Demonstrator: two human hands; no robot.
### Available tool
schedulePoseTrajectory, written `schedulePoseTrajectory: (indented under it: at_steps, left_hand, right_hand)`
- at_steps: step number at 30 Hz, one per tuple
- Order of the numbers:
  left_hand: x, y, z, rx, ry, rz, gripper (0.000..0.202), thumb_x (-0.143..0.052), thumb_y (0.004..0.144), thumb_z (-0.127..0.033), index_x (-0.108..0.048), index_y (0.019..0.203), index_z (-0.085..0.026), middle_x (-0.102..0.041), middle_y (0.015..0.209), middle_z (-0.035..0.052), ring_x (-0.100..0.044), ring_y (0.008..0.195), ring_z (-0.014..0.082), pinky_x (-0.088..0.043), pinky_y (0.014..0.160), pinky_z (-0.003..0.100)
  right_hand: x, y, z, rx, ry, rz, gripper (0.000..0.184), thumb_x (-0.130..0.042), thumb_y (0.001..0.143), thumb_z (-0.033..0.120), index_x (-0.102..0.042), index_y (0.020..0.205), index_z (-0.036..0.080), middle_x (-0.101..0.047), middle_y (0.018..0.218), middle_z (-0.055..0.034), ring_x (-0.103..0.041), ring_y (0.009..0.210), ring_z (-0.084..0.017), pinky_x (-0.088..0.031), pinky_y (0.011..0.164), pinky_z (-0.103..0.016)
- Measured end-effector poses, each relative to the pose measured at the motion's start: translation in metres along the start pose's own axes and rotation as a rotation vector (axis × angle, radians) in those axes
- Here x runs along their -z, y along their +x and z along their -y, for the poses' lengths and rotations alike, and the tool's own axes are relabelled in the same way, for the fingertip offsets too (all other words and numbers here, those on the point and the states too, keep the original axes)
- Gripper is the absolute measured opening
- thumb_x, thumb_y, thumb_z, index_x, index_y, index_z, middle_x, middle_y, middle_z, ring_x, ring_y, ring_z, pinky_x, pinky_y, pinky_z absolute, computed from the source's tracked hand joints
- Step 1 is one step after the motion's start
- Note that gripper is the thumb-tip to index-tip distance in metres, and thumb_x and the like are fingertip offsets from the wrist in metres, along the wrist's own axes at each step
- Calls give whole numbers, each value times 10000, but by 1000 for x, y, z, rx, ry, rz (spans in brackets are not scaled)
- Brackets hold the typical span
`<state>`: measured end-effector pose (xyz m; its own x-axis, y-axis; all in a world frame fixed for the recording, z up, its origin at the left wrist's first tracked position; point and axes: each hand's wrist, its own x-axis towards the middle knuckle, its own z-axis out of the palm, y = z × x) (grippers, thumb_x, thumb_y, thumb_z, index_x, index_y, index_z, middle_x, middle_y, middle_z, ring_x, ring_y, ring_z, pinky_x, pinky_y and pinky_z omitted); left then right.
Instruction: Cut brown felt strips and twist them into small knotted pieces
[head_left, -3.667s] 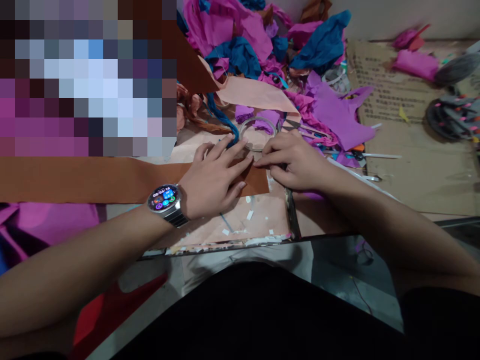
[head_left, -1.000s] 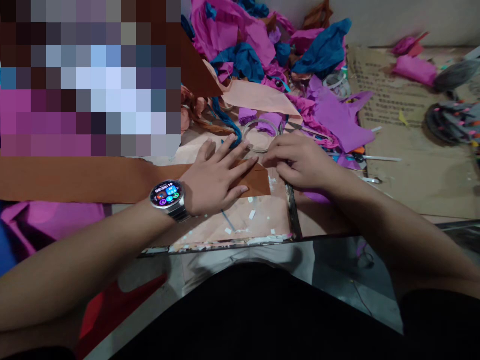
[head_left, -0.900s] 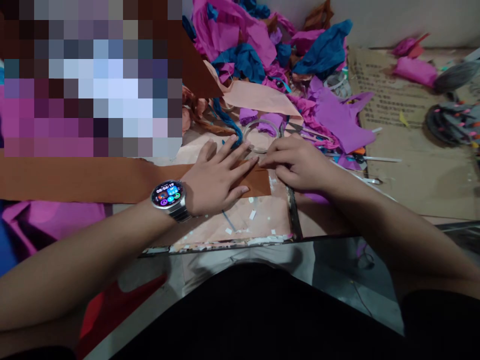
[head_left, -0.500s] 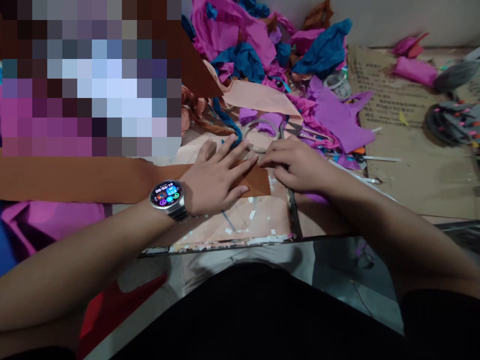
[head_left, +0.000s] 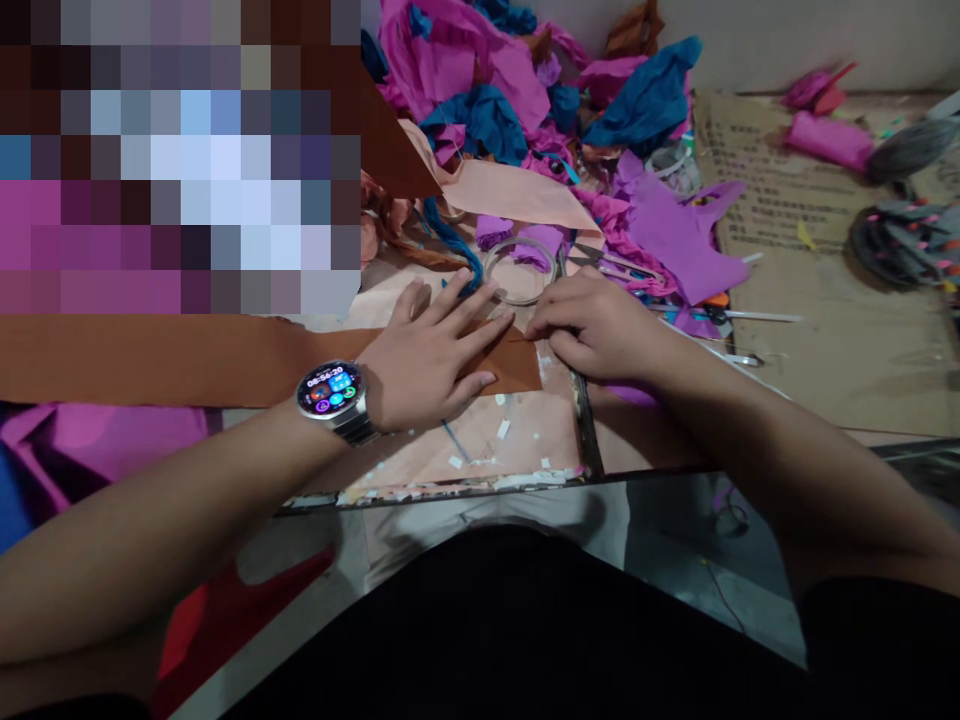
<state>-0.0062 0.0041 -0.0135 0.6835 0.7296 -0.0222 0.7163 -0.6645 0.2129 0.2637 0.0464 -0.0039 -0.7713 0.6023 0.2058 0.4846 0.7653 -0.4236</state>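
Note:
A long brown strip of crepe-like paper (head_left: 180, 362) runs across the table from the left, ending under my hands. My left hand (head_left: 431, 355), a smartwatch on its wrist, lies flat on the strip near that end, fingers spread. At the strip's upper right corner, my right hand (head_left: 581, 325) has its fingers bent and drawn together on the paper's edge; the fingertips partly hide the contact. A small crease shows in the paper beside them. Just beyond the hands lies a clear tape roll (head_left: 520, 270). Scissors (head_left: 600, 258) rest behind my right hand.
Crumpled pink and blue paper (head_left: 484, 120) is heaped at the back. A peach paper strip (head_left: 517, 190) and a purple sheet (head_left: 675, 235) lie before it. Printed cardboard (head_left: 817, 350) covers the right side. White scraps dot the table near its front edge. The upper left is pixelated.
My right hand's fingertips have shifted slightly to the right along the strip's end, and a crease now shows at its corner. The left hand has stayed in place.

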Motion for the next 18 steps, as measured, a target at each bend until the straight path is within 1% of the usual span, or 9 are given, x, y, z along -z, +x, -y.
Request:
schedulePoseTrajectory:
  at_steps: [3,8,12,15,18]
  left_hand:
    - [1,-1,0,6,-2,11,687,-365,1061,-578,-256,1691,-326,-156,1790,57,-95,1659,399,-80,1274,715]
    - [2,-1,-1,5,-18,-16,664,-336,1059,-607,-275,1678,-374,-213,1780,23,-126,1658,374,-80,1294,685]
    - [2,0,-1,-10,19,20,696,-310,1067,-612,-234,1696,-324,-163,1789,58,-100,1659,393,-85,1270,721]
    - [2,0,-2,-44,31,48,684,-306,1070,-612,-282,1685,-313,-146,1791,69,-101,1657,405,-94,1264,729]
    - [3,0,-3,-65,21,35,654,-348,1062,-613,-327,1664,-361,-172,1789,46,-136,1651,406,-86,1276,716]
  right_hand:
    - [1,0,0,3,7,7,298,-532,836,79,-800,902,192,-785,902,-73,-685,868,-232,-437,844,-388]
    - [4,1,2,0,-7,14,301,-527,841,78,-800,884,197,-782,879,-65,-686,850,-226,-427,857,-391]
    - [5,0,2,4,-7,20,294,-526,837,78,-797,861,191,-780,864,-68,-682,832,-227,-417,853,-393]
    - [4,0,1,6,-11,14,297,-523,837,82,-797,862,196,-778,863,-64,-679,836,-226,-408,855,-392]
    - [3,-1,1,6,-19,9,303,-519,840,84,-797,870,202,-777,867,-61,-679,846,-226,-403,862,-392]
